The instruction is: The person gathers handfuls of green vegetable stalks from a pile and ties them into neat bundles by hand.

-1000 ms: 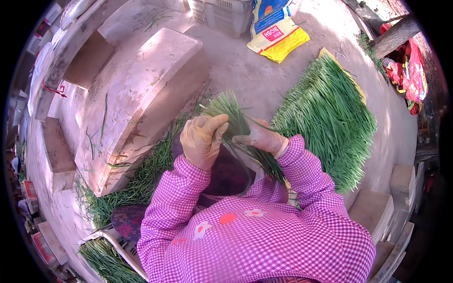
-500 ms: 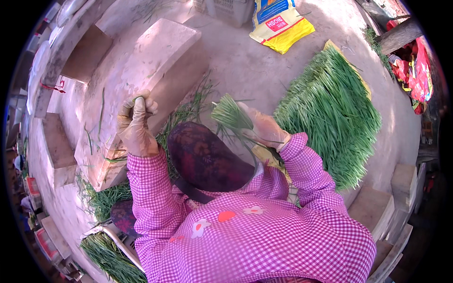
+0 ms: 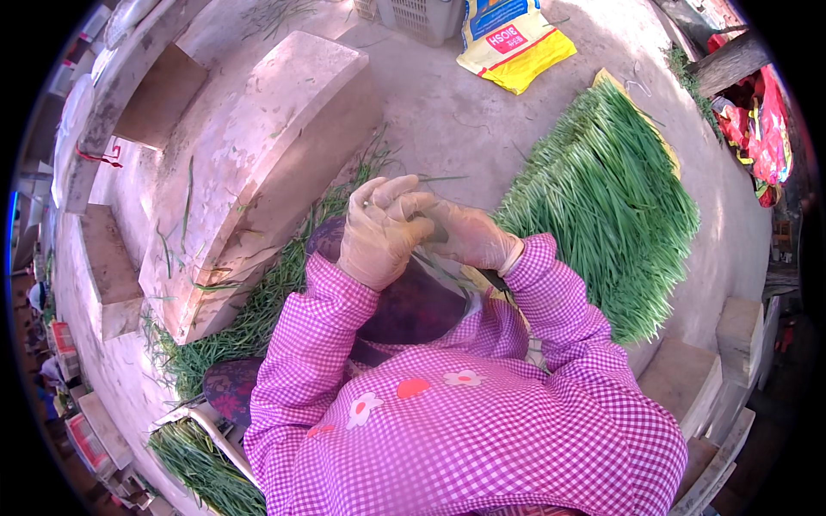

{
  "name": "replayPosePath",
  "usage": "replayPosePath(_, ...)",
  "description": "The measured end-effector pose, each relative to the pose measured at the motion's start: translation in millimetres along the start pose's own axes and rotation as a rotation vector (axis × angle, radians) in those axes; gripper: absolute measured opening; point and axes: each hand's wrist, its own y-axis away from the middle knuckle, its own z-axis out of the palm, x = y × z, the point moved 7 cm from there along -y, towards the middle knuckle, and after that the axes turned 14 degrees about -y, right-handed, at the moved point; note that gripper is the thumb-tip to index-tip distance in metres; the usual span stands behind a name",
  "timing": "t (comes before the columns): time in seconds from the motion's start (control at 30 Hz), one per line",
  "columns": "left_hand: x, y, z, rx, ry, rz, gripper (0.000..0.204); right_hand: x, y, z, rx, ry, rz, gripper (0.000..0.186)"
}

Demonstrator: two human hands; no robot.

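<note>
Both my hands wear thin pale gloves and meet in front of my knees. My right hand [image 3: 471, 234] is closed round a small bunch of chives; the bunch is almost wholly hidden behind the hands, with a few thin blades [image 3: 440, 268] showing below. Against its fingers, my left hand [image 3: 383, 230] is curled, and whatever it pinches there is out of sight. Just right of my right hand lies a big, neatly layered pile of chives [image 3: 607, 215], resting on a yellow sheet [image 3: 651, 126].
A long concrete block [image 3: 258, 155] lies to the left, with loose green blades [image 3: 267, 314] along its near side. At lower left stands a white-rimmed basket [image 3: 225, 443] of greens. Farther off are a yellow and blue bag [image 3: 533, 56] and a grey crate [image 3: 423, 19].
My left hand has moved right, from above the concrete block to my right hand. The chive bunch, plain to see before, is now covered by my hands.
</note>
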Motion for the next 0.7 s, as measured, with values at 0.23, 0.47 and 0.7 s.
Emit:
replayPosePath(0.23, -84.8, 32.1, -11.3, 0.262, 1.103, -0.827, 0.009, 1.5, 10.9, -0.5, 0.028, -0.013, -0.103, 0.078)
replayPosePath(0.47, -207.2, 102.6, -54.9, 0.81, 1.15, -1.012, 0.016, 17.3, 15.2, -2.4, 0.046, -0.099, -0.052, 0.078)
replayPosePath(0.7, -290.4, 211.2, -55.7, 1.156, 1.25, -1.17, 0.02, 38.8, 32.1, -35.2, 0.171, -0.063, 0.108, 0.079)
